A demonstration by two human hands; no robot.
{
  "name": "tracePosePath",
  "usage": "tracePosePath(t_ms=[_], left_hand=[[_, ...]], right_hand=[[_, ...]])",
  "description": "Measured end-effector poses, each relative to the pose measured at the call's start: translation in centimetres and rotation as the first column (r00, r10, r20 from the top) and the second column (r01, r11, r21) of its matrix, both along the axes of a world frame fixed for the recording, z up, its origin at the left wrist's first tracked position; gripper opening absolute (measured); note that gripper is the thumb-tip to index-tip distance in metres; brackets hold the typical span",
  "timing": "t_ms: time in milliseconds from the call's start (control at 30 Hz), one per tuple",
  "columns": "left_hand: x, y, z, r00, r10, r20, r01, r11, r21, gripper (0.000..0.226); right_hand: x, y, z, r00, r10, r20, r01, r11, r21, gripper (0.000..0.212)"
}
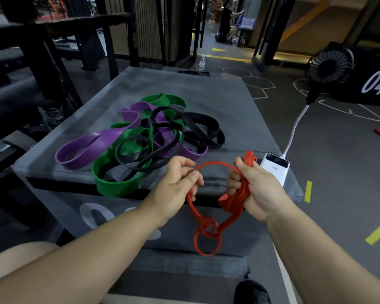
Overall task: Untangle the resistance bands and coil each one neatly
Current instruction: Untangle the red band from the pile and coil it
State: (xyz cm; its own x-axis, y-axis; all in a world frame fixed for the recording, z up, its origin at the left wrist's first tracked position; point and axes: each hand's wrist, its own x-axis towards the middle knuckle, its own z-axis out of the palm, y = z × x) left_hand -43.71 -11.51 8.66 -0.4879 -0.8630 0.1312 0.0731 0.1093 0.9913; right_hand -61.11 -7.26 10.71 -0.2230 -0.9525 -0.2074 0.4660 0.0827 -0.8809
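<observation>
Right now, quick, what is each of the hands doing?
Left hand: pinching a loop of the red band.
Right hand: closed around a gathered bunch of the same red band.

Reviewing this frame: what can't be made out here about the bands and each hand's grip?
Head view only:
- The red band: how many folds the right hand grips; its fingers cover them.
- Its hanging knot: blurred, crossings unclear.
- The black band: one or several; overlaps with the green band and purple band hide this.
- The left hand: grip point blurred.
</observation>
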Motion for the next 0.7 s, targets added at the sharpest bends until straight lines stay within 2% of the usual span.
tracePosePath(t_ms=[233,367,433,500,600,700], left_hand=[[0.8,-0.3,1.1,0.992,-0.106,0.069,0.114,0.986,-0.125,0.014],[1.2,-0.6,1.6,0.99,-0.143,0.018,0.144,0.983,-0.11,0.019],[1.3,-0.7,1.8,0.988,-0.154,-0.03,0.152,0.987,-0.041,0.021],[1.2,-0.7,1.9,0.983,-0.167,-0.076,0.17,0.985,0.036,0.02],[1.0,-0.7,2.0,0.982,-0.174,-0.074,0.178,0.983,0.042,0.022],[1.0,-0.5,2.3,0.98,-0.186,-0.076,0.188,0.982,0.017,0.02]], right_hand=[[0.5,0.2,-0.5,0.981,0.136,-0.138,-0.131,0.99,0.043,0.023],[0.8,0.3,-0.8,0.972,0.178,-0.156,-0.165,0.982,0.093,0.022],[1.1,0.5,-0.8,0.962,0.213,-0.172,-0.196,0.974,0.113,0.026],[1.4,0.6,-0.9,0.939,0.273,-0.212,-0.247,0.959,0.142,0.04],[1.6,0.8,-1.3,0.867,0.419,-0.27,-0.391,0.908,0.153,0.071],[1.8,1.1,-1.7,0.798,0.554,-0.236,-0.541,0.832,0.125,0.081]])
